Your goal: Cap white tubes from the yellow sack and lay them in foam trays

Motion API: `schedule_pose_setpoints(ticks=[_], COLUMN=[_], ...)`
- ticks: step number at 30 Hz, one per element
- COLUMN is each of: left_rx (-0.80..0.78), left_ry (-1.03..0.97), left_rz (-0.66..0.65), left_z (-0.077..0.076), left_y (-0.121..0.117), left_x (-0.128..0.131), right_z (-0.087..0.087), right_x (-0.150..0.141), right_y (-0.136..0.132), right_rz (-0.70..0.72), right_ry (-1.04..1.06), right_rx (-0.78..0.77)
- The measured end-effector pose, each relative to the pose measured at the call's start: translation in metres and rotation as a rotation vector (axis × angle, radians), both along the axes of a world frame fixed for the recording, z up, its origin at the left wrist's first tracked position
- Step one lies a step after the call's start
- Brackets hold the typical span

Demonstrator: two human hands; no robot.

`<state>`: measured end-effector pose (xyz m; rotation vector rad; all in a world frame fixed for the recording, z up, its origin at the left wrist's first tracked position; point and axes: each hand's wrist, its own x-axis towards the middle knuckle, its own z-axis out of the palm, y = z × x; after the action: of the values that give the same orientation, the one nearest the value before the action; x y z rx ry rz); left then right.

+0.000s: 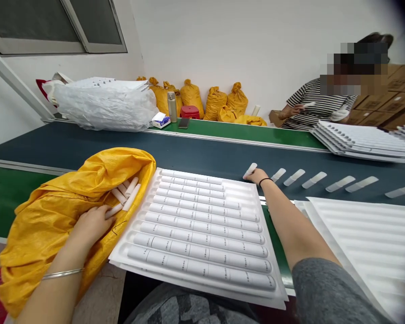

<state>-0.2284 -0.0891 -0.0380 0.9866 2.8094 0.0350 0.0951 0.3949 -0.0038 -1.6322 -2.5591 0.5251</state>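
Note:
My left hand (91,225) reaches into the mouth of a yellow woven sack (54,216), fingers closed around one white plastic tube (114,211). Several similar tubes lie beside it in the sack. My right hand (257,175) stretches over the dark belt and grips another white tube (250,170), tilted at the belt's near side. Between my arms lies a white moulded tray (281,294) with rows of printed white tubes (202,272) in its grooves. Some far grooves are bare at their right ends.
Several translucent tubes (314,180) lie spaced along the conveyor belt (202,153). A grooved tray (364,243) is at right. Across the belt are stacked trays (374,139), a wrapped bundle (104,103), a bottle (172,107), a phone (184,123) and a co-worker (315,101) holding a white piece.

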Motion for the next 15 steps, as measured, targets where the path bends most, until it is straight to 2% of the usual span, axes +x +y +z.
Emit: schedule_pose_setpoints(ticks=[3,5,7,9,12,13,15], left_rx=[0.032,0.066,0.116,0.196,0.532,0.682,0.873], left_ry=[0.044,0.063,0.086,0.123,0.118,0.087,-0.008], left_rz=[0.002,0.005,0.024,0.047,0.016,-0.019,-0.104], left_z=[-0.006,-0.006,-0.001,0.008,0.027,0.034,0.047], left_y=[0.005,0.007,0.009,0.013,0.021,0.025,0.031], left_x=[0.000,0.000,0.003,0.013,0.044,0.058,0.084], right_z=[0.014,0.027,0.034,0.030,0.013,0.008,0.005], right_x=[0.011,0.021,0.030,0.036,0.041,0.042,0.044], right_y=[-0.007,-0.022,-0.047,-0.075,-0.105,-0.110,-0.115], right_rz=[-0.013,0.027,0.135,0.299,0.527,0.587,0.660], right_ry=[-0.120,-0.140,-0.107,-0.081,-0.108,-0.118,-0.117], right_rx=[-0.016,0.003,-0.005,-0.059,-0.093,-0.071,0.008])
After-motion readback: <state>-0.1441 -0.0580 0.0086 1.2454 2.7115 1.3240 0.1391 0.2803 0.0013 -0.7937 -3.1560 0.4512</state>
